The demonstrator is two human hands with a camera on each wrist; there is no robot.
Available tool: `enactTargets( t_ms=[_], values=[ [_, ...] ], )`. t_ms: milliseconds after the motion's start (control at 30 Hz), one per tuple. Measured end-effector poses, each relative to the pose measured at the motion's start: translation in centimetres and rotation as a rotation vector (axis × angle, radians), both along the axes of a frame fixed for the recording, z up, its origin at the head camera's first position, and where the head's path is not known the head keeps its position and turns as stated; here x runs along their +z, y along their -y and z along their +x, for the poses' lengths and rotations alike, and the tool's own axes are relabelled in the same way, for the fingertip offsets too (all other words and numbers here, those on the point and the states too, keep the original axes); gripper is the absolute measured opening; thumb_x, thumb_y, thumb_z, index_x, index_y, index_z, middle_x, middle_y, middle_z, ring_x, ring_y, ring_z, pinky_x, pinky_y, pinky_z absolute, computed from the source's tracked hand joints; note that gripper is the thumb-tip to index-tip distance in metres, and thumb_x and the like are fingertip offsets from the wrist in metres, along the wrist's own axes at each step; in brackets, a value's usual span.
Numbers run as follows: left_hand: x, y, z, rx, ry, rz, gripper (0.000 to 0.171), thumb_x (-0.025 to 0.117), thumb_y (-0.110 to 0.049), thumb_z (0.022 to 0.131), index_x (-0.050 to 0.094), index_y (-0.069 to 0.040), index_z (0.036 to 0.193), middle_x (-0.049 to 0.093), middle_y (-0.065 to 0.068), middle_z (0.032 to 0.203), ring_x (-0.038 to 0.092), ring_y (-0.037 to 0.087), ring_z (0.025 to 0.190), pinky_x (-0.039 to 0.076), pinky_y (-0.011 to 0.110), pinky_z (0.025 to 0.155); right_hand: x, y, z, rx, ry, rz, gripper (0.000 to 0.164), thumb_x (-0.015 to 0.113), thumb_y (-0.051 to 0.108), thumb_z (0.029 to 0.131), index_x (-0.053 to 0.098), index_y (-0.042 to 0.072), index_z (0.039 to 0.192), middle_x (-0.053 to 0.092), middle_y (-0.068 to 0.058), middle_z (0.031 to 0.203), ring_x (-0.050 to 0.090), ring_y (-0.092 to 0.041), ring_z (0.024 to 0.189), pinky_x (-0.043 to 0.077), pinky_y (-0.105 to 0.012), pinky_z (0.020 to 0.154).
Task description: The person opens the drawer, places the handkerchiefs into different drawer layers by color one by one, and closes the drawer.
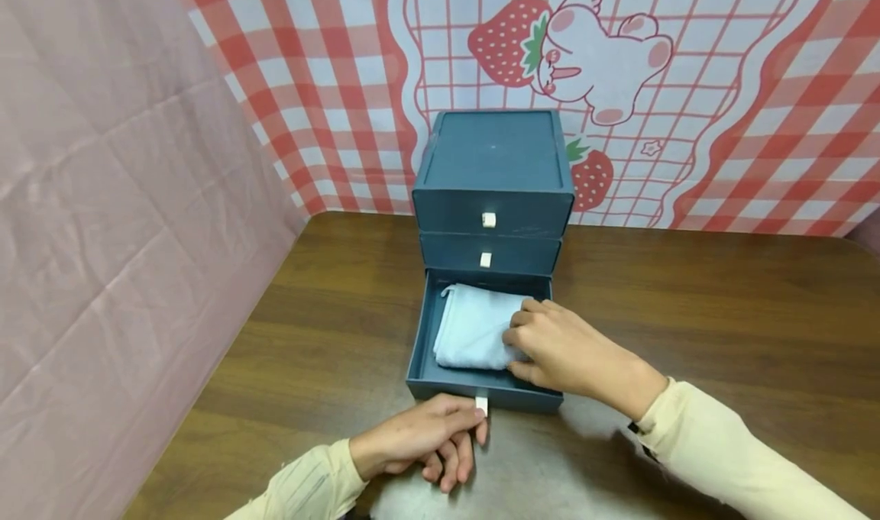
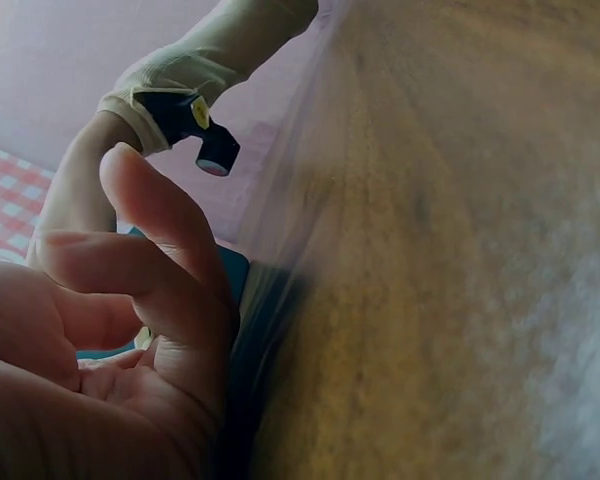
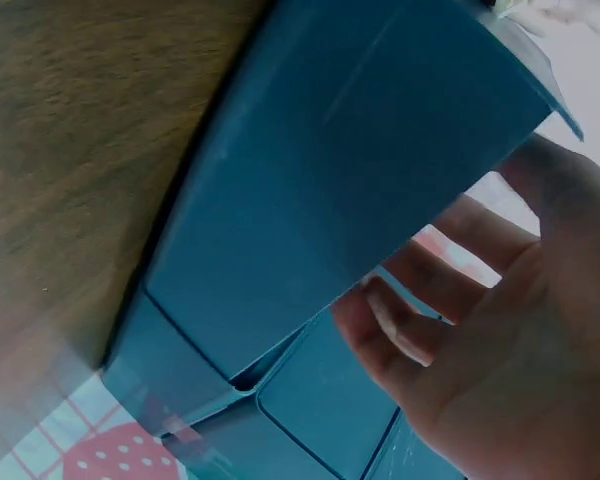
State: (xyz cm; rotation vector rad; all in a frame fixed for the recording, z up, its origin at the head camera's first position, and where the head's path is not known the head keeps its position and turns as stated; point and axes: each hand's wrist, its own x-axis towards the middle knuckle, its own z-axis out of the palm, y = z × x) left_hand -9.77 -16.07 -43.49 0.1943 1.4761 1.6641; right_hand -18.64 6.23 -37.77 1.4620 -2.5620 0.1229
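Observation:
A dark blue three-drawer box [image 1: 493, 153] stands on the table with its bottom drawer [image 1: 421, 352] pulled out. Inside that drawer lies a folded light-blue towel [image 1: 474, 329]. My right hand [image 1: 560, 348] reaches over the drawer's right wall and grips the towel's right edge with bent fingers; in the right wrist view its fingertips are hidden behind the drawer side [image 3: 310, 180]. At the drawer front, my left hand [image 1: 436, 436] pinches the white pull tab [image 1: 482, 405] between thumb and index finger, its other fingers loosely curled below.
Two upper drawers with white tabs [image 1: 489, 220] are closed. A red-and-white checked cloth with strawberries [image 1: 330, 85] hangs behind the brown wooden table [image 1: 687, 314]. Pinkish fabric [image 1: 124, 199] hangs along the left side.

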Motion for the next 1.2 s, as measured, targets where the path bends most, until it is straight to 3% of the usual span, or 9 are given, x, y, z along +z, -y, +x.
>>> enactTargets(
  t_ms=[67, 200, 400, 500, 800, 1067, 1200],
  values=[
    [0.1, -0.1, 0.0, 0.001, -0.004, -0.002, 0.032, 0.044, -0.030, 0.106, 0.054, -0.001, 0.097, 0.059, 0.006, 0.060, 0.053, 0.009, 0.039, 0.034, 0.019, 0.032, -0.1, 0.0, 0.0, 0.020, -0.008, -0.016, 0.016, 0.078, 0.026, 0.085, 0.072, 0.012, 0.083, 0.062, 0.001, 0.078, 0.050, -0.017, 0.073, 0.045, -0.033, 0.064],
    [0.1, -0.1, 0.0, 0.003, -0.013, -0.009, 0.032, 0.044, -0.030, 0.106, 0.054, -0.001, 0.097, 0.059, 0.006, 0.060, 0.053, 0.010, 0.039, 0.034, 0.019, 0.032, -0.6, 0.2, 0.2, 0.050, 0.002, -0.040, 0.015, 0.076, 0.018, 0.087, 0.074, 0.010, 0.099, 0.067, -0.004, 0.090, 0.060, -0.018, 0.082, 0.054, -0.034, 0.070],
    [0.0, -0.2, 0.1, 0.019, -0.033, -0.020, 0.033, 0.045, -0.030, 0.106, 0.054, 0.000, 0.096, 0.059, 0.006, 0.059, 0.053, 0.010, 0.039, 0.034, 0.019, 0.032, -0.6, 0.5, 0.3, 0.006, 0.198, 0.049, 0.026, 0.071, -0.001, 0.084, 0.074, 0.011, 0.107, 0.066, -0.004, 0.091, 0.062, -0.017, 0.080, 0.054, -0.030, 0.063],
    [0.0, -0.2, 0.2, 0.026, -0.032, -0.029, 0.032, 0.045, -0.029, 0.105, 0.055, 0.000, 0.096, 0.059, 0.006, 0.059, 0.053, 0.010, 0.039, 0.034, 0.020, 0.032, -0.7, 0.6, 0.2, -0.010, 0.248, 0.096, 0.033, 0.070, -0.005, 0.084, 0.074, 0.012, 0.113, 0.066, -0.007, 0.099, 0.063, -0.019, 0.084, 0.055, -0.031, 0.065],
    [0.0, -0.2, 0.2, 0.019, -0.025, -0.021, 0.033, 0.045, -0.028, 0.105, 0.056, 0.002, 0.099, 0.059, 0.005, 0.060, 0.053, 0.010, 0.040, 0.035, 0.019, 0.033, -1.0, 0.3, -0.2, 0.000, 0.206, 0.106, 0.043, 0.069, -0.008, 0.085, 0.071, 0.011, 0.123, 0.063, -0.015, 0.117, 0.063, -0.027, 0.104, 0.058, -0.038, 0.077],
    [-0.1, -0.3, 0.2, 0.013, -0.030, -0.007, 0.035, 0.045, -0.029, 0.105, 0.056, 0.004, 0.101, 0.059, 0.005, 0.060, 0.053, 0.010, 0.040, 0.035, 0.019, 0.033, -1.1, -0.2, 0.1, 0.003, 0.206, 0.088, 0.037, 0.065, -0.005, 0.089, 0.070, 0.010, 0.123, 0.063, -0.015, 0.116, 0.062, -0.027, 0.104, 0.057, -0.039, 0.080],
    [-0.1, -0.3, 0.0, 0.001, -0.035, 0.002, 0.035, 0.045, -0.029, 0.106, 0.057, 0.004, 0.102, 0.059, 0.005, 0.060, 0.054, 0.010, 0.041, 0.035, 0.019, 0.034, -1.1, -0.7, 0.4, 0.030, 0.141, 0.047, 0.031, 0.064, 0.004, 0.093, 0.069, 0.010, 0.123, 0.065, -0.014, 0.118, 0.062, -0.027, 0.108, 0.056, -0.040, 0.085]
  ],
)
